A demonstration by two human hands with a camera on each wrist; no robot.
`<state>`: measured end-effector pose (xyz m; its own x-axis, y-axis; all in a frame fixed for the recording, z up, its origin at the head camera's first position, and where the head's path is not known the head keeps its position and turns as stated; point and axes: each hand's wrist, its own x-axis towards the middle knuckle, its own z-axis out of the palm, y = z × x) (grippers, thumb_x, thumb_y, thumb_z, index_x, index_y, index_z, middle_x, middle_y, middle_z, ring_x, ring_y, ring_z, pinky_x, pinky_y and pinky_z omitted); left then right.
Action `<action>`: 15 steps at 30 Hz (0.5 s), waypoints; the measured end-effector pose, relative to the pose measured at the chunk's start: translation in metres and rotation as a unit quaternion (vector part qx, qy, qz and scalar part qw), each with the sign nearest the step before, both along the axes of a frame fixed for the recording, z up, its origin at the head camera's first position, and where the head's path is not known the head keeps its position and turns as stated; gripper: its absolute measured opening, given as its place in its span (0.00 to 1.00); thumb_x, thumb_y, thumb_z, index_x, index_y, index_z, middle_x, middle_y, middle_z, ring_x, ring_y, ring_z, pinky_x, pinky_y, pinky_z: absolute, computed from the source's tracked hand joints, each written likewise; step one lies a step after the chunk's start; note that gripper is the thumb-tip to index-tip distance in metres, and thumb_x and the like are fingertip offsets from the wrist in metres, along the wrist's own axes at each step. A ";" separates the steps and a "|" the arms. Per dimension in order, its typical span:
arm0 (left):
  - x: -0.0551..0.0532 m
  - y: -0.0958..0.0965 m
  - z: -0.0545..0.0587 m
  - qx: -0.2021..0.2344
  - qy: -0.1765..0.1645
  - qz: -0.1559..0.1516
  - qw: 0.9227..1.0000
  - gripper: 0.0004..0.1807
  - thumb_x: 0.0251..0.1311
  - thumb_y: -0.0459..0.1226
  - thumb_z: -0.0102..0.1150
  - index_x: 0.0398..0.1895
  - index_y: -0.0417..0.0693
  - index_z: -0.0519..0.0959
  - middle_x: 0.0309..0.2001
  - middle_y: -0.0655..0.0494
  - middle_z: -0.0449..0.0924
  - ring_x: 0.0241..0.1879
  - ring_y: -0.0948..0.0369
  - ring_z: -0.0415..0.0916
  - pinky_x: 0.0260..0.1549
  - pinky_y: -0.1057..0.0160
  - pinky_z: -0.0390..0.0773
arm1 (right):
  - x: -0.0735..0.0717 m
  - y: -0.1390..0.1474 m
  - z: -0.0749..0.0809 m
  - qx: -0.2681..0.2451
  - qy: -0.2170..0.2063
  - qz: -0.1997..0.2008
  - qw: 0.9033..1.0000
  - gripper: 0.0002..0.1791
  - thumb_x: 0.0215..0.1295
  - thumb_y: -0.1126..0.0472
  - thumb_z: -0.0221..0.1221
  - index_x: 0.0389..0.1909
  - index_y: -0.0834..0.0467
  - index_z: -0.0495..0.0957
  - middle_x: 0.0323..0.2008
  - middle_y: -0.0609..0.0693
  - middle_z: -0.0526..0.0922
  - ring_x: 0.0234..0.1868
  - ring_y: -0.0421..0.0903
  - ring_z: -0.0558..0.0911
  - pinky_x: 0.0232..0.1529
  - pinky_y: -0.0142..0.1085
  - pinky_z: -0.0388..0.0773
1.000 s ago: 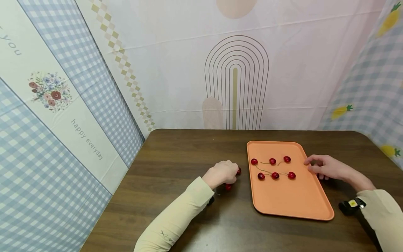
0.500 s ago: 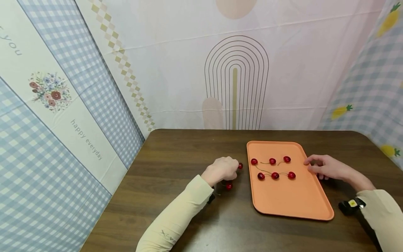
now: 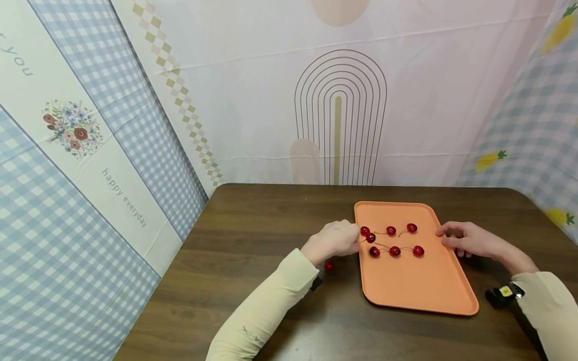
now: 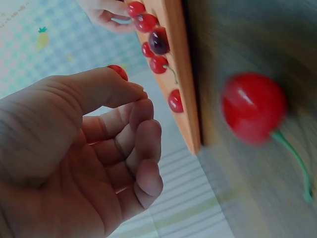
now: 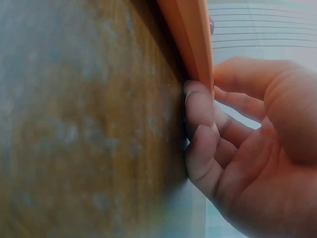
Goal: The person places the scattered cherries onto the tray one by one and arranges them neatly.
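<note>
In the head view my left hand (image 3: 336,238) is over the left rim of an orange tray (image 3: 420,283), pinching a cherry by its stem. That held cherry (image 3: 371,237) hangs past the fingertips, among the cherries on the tray; in the left wrist view the thumb partly hides the held cherry (image 4: 118,72). Several other cherries (image 3: 395,251) with stems lie on the tray in two rows. My right hand (image 3: 471,239) grips the tray's right edge, and in the right wrist view the fingers (image 5: 200,106) curl beneath the rim with the thumb on top.
One loose cherry (image 3: 329,264) lies on the brown wooden table (image 3: 253,225), below the left wrist; it looms large, green stem showing, in the left wrist view. Patterned cloth (image 3: 253,100) hangs behind the table and along both sides. The tray's near half is bare.
My left hand has moved right and slightly away from me, carrying a cherry from the table to over the tray. The loose cherry stays behind. The right hand and tray have not moved.
</note>
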<state>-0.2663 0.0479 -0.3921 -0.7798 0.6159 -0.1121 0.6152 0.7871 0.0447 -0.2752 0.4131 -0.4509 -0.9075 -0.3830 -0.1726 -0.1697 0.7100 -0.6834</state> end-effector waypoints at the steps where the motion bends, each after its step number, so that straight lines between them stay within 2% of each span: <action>1: 0.000 0.004 0.001 0.005 0.004 -0.006 1.000 0.18 0.66 0.43 0.55 0.16 0.55 0.68 0.17 0.62 0.64 0.18 0.65 0.65 0.15 0.67 0.64 | 0.000 0.000 0.000 0.000 0.001 0.001 1.000 0.19 0.72 0.57 0.54 0.56 0.66 0.71 0.25 0.50 0.75 0.22 0.43 0.76 0.23 0.36 0.75; 9: 0.005 0.037 0.003 0.028 -0.005 -0.048 0.998 0.23 0.64 0.39 0.55 0.12 0.56 0.61 0.14 0.64 0.54 0.15 0.68 0.53 0.14 0.70 0.53 | 0.000 0.000 0.000 -0.001 0.001 0.006 1.000 0.19 0.72 0.58 0.54 0.56 0.66 0.71 0.26 0.50 0.75 0.22 0.43 0.76 0.23 0.36 0.75; 15: 0.009 0.060 -0.001 0.022 -0.003 -0.090 0.996 0.23 0.67 0.40 0.54 0.13 0.56 0.62 0.15 0.64 0.55 0.16 0.69 0.53 0.15 0.72 0.52 | 0.000 0.000 0.000 0.001 0.001 0.001 1.000 0.19 0.72 0.58 0.54 0.56 0.66 0.71 0.26 0.50 0.75 0.22 0.43 0.76 0.23 0.36 0.75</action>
